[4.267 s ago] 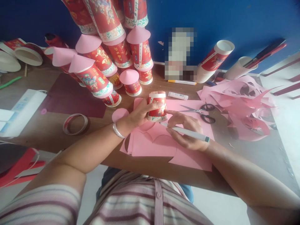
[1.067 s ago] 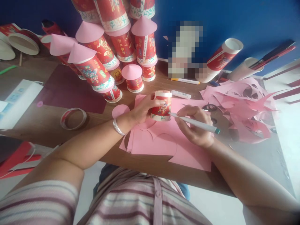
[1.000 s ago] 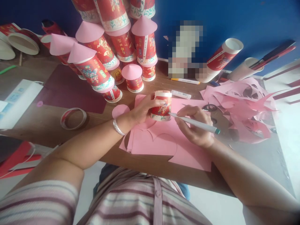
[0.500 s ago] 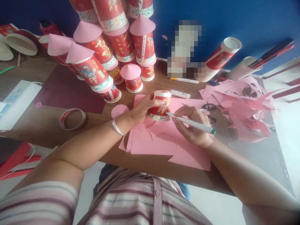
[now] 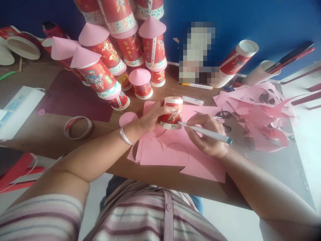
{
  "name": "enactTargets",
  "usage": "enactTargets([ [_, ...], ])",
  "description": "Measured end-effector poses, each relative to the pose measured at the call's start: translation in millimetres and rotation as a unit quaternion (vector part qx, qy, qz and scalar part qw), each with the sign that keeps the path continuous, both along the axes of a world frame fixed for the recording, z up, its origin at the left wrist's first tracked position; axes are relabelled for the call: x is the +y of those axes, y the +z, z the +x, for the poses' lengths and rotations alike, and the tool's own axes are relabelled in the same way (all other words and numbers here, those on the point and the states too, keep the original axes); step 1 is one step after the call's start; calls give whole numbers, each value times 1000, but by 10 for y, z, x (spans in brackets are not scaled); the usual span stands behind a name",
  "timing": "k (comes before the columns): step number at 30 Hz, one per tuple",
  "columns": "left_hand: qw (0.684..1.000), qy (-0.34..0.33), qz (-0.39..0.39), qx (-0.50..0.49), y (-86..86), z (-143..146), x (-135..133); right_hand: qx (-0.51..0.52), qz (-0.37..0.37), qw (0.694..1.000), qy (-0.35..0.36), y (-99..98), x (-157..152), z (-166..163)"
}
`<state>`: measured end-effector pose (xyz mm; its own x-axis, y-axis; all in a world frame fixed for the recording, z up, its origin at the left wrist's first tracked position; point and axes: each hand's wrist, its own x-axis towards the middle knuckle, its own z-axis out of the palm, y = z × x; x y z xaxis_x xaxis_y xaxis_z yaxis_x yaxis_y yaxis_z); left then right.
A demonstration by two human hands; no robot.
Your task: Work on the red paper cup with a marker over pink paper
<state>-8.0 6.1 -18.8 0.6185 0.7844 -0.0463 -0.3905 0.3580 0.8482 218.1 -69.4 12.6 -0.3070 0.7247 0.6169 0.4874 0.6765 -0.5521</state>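
My left hand (image 5: pixel 155 115) is closed around a small red paper cup (image 5: pixel 173 112) with a colourful figure and a white band at its base. Green leaf-like strokes mark that band. In my right hand (image 5: pixel 207 135) is a white marker pen (image 5: pixel 209 132) with a green end, gripped like a pencil. Its tip meets the lower right side of the cup, near the white band. Pink paper sheets (image 5: pixel 160 154) with round outlines lie beneath both hands. Part of the cup's left side is hidden by my fingers.
Red cups with pink cone tops, such as this small one (image 5: pixel 139 77), stand in stacks behind. A glue stick (image 5: pixel 193 100), scissors (image 5: pixel 223 114), pink scraps (image 5: pixel 265 113) and a pen holder (image 5: pixel 262 74) are right. A tape roll (image 5: pixel 77 128) lies left.
The marker tip has shifted very slightly left and down along the cup's lower edge. My left hand and the cup stay almost still.
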Motion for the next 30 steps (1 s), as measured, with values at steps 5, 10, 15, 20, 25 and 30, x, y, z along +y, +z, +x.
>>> enactTargets([
  [5,1000,0,6,2,1,-5,0,32,32,999,3,-32,15,-12],
  [10,1000,15,1,11,15,15,-11,24,13,1000,-1,-24,4,-7],
  [15,1000,12,-7,-3,15,24,-7,8,-15,1000,-12,-12,-14,0],
  [20,1000,2,-17,-8,38,20,-9,-4,-1,1000,-9,4,-8,-5],
  [25,1000,-9,-13,-7,41,12,-12,-17,-6,1000,-3,14,-7,11],
  [30,1000,5,-12,-7,48,19,-9,1,23,1000,-17,-14,-1,12],
])
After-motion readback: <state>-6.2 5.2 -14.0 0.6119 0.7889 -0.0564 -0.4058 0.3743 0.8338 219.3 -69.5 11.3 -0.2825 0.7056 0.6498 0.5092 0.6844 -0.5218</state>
